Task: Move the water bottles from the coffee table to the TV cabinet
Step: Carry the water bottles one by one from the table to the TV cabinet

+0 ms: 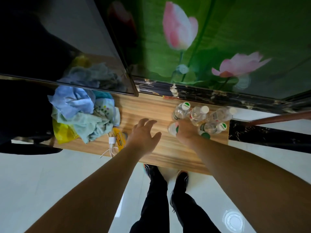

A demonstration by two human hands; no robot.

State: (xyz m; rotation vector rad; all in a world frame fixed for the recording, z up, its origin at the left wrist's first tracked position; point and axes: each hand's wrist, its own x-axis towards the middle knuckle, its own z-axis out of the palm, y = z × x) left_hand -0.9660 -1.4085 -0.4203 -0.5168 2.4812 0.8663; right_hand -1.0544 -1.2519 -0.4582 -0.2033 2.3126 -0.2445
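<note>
Several clear plastic water bottles [198,113] with green or white caps stand in a cluster at the right end of the wooden TV cabinet top [151,106]. My right hand [185,130] is closed around one bottle [173,128] at the front left of the cluster; my fingers hide most of it. My left hand [144,133] hovers over the bare wood just left of the bottles, fingers spread, holding nothing.
A heap of blue and pale green cloths [84,111] and a yellow bag [64,132] fill the cabinet's left end. A white charger with cable [111,142] and a yellow packet [119,138] lie near the front edge. The TV screen [67,47] stands behind; a lotus wall panel [218,39] lies right.
</note>
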